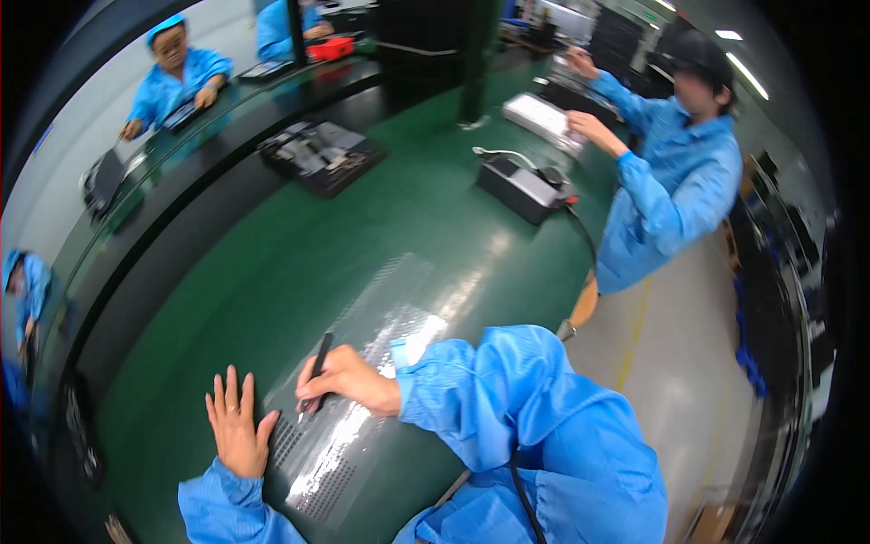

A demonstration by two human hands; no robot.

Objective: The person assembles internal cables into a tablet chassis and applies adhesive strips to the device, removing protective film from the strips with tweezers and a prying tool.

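Note:
A long, shiny transparent plastic sheet (349, 435) lies slantwise on the green table in front of me, with rows of small dark pieces on its near part. My right hand (349, 379) is closed around a slim black pen-like tool (320, 358). The tool's light, thin tip points down at the sheet's left side, by the rows; whether it touches cannot be made out. Flat on the table, just left of the sheet, rests my left hand (237, 428). Its fingers are spread and it holds nothing.
On the green table (227, 299) stand an opened black device (322, 156) at the far left and a black box with a knob and cable (526, 186) at the far right. A co-worker (671, 172) handles a white package (544, 121) there. Others sit beyond the dark rail.

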